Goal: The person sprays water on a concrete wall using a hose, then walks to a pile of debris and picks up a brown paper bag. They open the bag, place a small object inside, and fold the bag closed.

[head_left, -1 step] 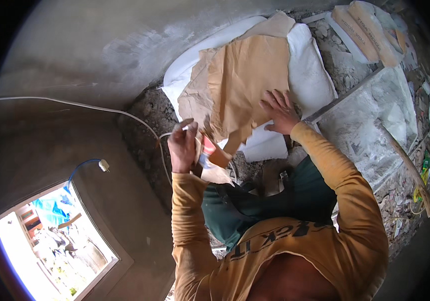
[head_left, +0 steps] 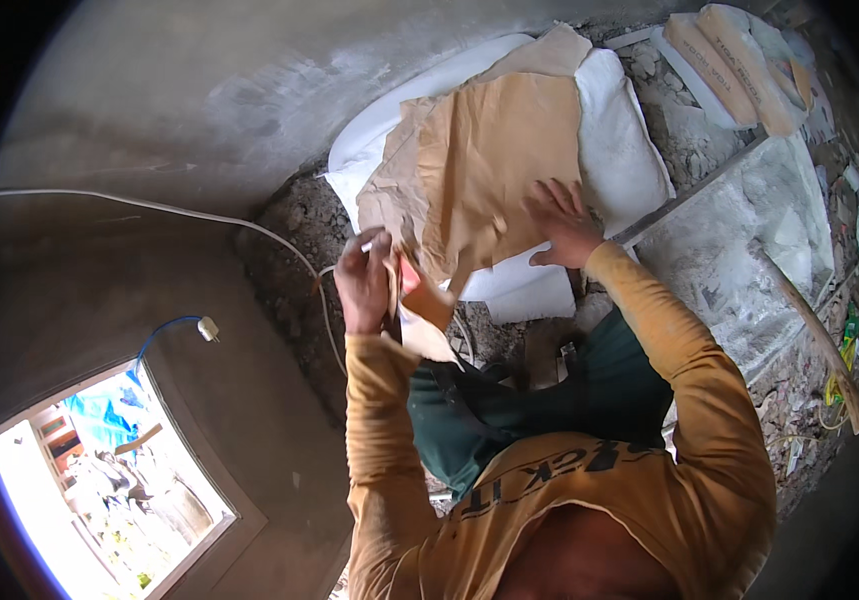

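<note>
A large sheet of brown kraft paper (head_left: 519,150), creased and ragged-edged, lies over a white sack (head_left: 617,140) against the wall. My right hand (head_left: 563,228) rests with fingers spread on the paper's right lower part. At the paper's lower left, my left hand (head_left: 361,285) is closed, thumb and fingers pinching a torn paper strip (head_left: 427,305) with a red patch. The strip hangs beside the hand, blurred in part, and seems to join the sheet by a loose flap. A white piece of sack (head_left: 529,288) shows under the sheet's near edge.
A dusty translucent plastic sheet (head_left: 739,250) lies at the right, with a wooden handle (head_left: 811,330) across it. Brown bags (head_left: 719,60) sit at the far right. On the left are a white cable (head_left: 164,208), a hanging plug (head_left: 208,329) and a window opening (head_left: 114,490). Rubble surrounds the sack.
The torn strip by my left hand has swung and turned, and the loose flap has lifted from the lower edge. My right hand stays on the sheet.
</note>
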{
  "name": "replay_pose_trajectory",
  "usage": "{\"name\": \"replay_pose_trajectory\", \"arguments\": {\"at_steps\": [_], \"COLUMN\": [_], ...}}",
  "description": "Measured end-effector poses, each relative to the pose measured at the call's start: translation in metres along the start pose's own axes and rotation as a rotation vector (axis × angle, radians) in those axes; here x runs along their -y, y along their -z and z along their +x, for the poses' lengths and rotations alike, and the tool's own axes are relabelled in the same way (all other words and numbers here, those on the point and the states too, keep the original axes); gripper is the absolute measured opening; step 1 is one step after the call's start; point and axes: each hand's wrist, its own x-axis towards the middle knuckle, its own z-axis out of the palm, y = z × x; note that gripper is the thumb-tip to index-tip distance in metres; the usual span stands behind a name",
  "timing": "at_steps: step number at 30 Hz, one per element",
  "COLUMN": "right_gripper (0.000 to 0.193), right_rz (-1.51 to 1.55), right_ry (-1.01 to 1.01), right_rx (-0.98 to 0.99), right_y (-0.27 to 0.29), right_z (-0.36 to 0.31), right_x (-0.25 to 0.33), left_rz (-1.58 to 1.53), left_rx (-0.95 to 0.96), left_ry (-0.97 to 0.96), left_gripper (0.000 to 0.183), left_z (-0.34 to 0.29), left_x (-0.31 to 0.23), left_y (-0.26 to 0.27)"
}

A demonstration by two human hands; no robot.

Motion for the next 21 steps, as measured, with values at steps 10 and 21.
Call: {"name": "replay_pose_trajectory", "arguments": {"at_steps": [10, 21], "right_gripper": [0.102, 0.03], "right_rz": [0.817, 1.321], "right_ry": [-0.026, -0.464], "right_rx": [-0.361, -0.29], "right_y": [0.055, 0.021], "right_z": [-0.012, -0.042], "right_x": [0.074, 0.066], "left_rz": [0.051, -0.281], "left_rx": [-0.261, 0.011], "left_ry": [0.037, 0.241], "left_gripper": [0.027, 0.027], "left_z": [0.03, -0.026], "left_x": [0.058, 0.052], "left_y": [-0.098, -0.149]}}
